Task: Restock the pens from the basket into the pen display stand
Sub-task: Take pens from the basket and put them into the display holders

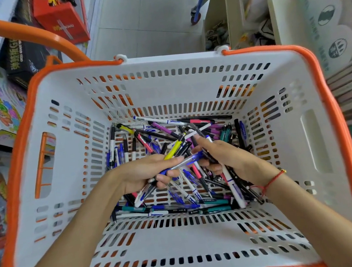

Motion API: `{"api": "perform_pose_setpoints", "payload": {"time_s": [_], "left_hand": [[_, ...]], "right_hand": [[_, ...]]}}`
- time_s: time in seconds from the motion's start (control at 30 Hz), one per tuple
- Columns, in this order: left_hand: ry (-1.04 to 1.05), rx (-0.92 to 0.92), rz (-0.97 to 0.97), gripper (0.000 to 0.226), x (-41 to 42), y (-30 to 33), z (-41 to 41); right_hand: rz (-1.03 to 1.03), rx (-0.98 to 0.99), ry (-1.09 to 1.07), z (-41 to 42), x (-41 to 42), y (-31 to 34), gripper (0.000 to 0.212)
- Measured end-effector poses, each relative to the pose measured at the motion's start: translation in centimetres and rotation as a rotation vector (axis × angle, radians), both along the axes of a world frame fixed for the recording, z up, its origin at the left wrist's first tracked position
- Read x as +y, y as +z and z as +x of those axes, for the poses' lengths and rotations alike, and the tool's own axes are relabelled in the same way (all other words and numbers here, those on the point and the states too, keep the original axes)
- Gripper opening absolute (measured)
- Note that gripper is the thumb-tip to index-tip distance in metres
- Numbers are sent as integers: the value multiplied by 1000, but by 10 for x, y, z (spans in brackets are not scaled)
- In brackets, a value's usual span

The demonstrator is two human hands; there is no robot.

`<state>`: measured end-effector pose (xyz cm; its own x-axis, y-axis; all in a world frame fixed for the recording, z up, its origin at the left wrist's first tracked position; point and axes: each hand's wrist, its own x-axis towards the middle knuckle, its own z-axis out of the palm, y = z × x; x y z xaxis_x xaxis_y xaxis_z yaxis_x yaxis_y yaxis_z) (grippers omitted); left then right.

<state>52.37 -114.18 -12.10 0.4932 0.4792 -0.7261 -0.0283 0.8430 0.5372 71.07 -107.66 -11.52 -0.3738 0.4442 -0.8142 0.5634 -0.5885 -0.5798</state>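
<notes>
Inside the white slotted plastic basket with orange rim (64,128), the left hand (144,172) grips a bundle of mixed pens (173,153). Just right of it, the right hand (228,158) pinches a blue-and-white pen (233,184), with loose pens (179,207) beneath both hands.

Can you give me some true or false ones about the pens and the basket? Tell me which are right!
1. Both hands are down inside the basket. True.
2. The left hand holds nothing. False: it grips a bunch of pens, one of them a yellow pen.
3. The basket is blue with a green rim. False: it is white with an orange rim.
4. Lots of loose pens lie on the basket's bottom. True.
5. The right hand has a red string on its wrist. True.
6. The pen display stand is right next to the basket. False: no pen stand shows in this view.
</notes>
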Motion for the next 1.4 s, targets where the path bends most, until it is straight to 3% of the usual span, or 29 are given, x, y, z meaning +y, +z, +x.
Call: {"api": "perform_pose_setpoints", "payload": {"time_s": [0.2, 0.33, 0.5, 0.63, 0.83, 1.03, 1.13, 1.4], "left_hand": [[214, -9, -93, 36, 3, -5, -13], [269, -3, -69, 20, 4, -9, -8], [165, 160, 21, 32, 2, -8, -3], [120, 111, -4, 52, 3, -1, -1], [-28, 180, 108, 51, 1, 5, 5], [264, 21, -107, 28, 2, -1, 6], [301, -48, -141, 32, 2, -1, 6], [128, -53, -170, 33, -1, 3, 8]], "right_hand": [[-337, 200, -286, 4, 3, 0, 36], [-445, 387, -554, 2, 2, 2, 35], [-462, 593, -857, 0, 5, 0, 37], [-353, 554, -925, 0, 3, -4, 39], [-227, 435, -859, -2, -1, -8, 42], [-95, 105, -454, -9, -9, -3, 51], [28, 32, -268, -9, -13, 4, 57], [151, -55, -302, -9, -19, -3, 46]]}}
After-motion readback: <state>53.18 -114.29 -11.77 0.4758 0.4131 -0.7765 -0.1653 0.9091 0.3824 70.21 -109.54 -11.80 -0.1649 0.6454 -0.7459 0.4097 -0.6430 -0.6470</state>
